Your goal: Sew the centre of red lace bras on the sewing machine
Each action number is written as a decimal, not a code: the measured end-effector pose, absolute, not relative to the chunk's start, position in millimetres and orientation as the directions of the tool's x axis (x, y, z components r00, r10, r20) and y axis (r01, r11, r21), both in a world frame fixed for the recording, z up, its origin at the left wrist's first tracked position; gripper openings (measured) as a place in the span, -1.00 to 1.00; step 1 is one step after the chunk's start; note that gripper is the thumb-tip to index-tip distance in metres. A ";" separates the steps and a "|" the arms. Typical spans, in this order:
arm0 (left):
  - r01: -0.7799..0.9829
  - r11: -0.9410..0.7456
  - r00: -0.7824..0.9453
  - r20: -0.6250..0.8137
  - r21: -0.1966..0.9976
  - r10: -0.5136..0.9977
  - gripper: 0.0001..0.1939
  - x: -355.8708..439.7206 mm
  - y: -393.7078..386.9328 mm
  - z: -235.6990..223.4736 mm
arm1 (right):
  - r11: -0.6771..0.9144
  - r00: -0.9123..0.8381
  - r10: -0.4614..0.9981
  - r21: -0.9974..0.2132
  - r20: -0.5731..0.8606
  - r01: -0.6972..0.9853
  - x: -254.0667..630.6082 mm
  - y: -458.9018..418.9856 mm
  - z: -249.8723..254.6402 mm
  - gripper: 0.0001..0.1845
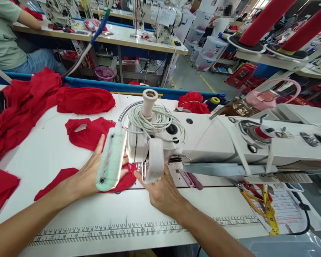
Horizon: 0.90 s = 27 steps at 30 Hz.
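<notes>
- So the red piece being worked on (127, 182) is on the white table (77, 210), right under the front end of the sewing machine (203, 137), close to the needle area.
- Left hand (88, 175) is open, thumb and fingers spread over the red fabric. A pale green see-through plate (111, 157) blocks part of it from view.
- Right hand (162, 191) has bent fingers right up by the needle area. Can't tell if it's pinching the fabric, since the white curved machine part (155, 160) covers the fingertips.
- More red cloth (57, 180) pokes out left of the left hand; can't tell if it's the same piece.
- Just beyond that hand there's a red piece with a hole in it (96, 135), a rounded red piece (87, 100) behind it, plus a big red heap (34, 96) on the left.
- Messy coil of pale cord (160, 119) sits on the machine head, looped around a cream post (149, 103).
- Printed ruler (117, 231) runs along the near table edge.
- Over on the right: yellow-handled scissors (253, 204), yellow tape measure (270, 216), printed sheet (287, 208).
</notes>
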<state>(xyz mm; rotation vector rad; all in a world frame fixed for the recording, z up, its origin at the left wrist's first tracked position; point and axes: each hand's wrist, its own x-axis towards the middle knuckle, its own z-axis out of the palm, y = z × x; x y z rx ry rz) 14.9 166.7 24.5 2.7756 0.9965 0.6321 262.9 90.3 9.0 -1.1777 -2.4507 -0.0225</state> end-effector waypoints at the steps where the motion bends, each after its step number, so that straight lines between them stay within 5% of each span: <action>1: 0.556 -0.791 0.722 0.322 0.255 0.612 -0.70 17.3 159.5 26.5 | 0.650 -0.554 0.733 -0.169 0.394 0.741 263.0 89.6 7.8 -0.27; 15: 0.507 -0.845 0.730 0.437 0.169 0.526 -0.60 16.7 137.1 5.3 | 0.655 -0.555 0.732 -0.183 0.395 0.733 264.1 87.0 9.4 -0.33; 27: 0.498 -0.867 0.763 0.465 0.022 0.450 -0.62 11.9 149.5 -16.6 | 0.600 -0.522 0.779 -0.175 0.347 0.780 261.5 91.4 11.4 -0.16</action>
